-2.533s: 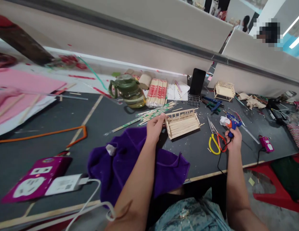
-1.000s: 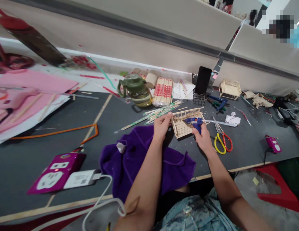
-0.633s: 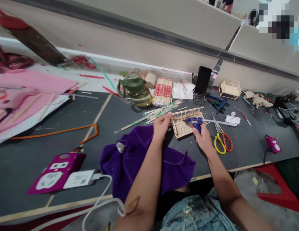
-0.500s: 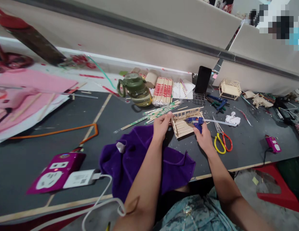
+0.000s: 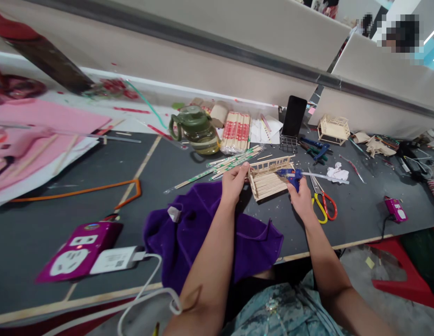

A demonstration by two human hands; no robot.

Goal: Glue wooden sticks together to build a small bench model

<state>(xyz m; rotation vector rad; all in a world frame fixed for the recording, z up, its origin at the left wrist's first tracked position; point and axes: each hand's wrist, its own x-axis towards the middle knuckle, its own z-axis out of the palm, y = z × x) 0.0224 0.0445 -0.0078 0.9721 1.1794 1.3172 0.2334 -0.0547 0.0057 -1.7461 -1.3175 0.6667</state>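
My left hand is closed on the left end of a small model made of wooden sticks, with a slatted floor and a railing along its far side. In my right hand is a blue hot glue gun, its nozzle over the right part of the model. A clear glue stick juts from the gun's back. Scissors with one yellow and one red handle lie just right of that hand. Beneath my left forearm spreads a purple cloth.
Green-wrapped sticks lie behind the model. Further back are a green-lidded glass teapot, bundled chopsticks, a propped phone, pliers and another stick model. A purple power socket sits at left.
My right hand has drawn the glue gun a little to the right over the model. My left hand stays on the model's left end.
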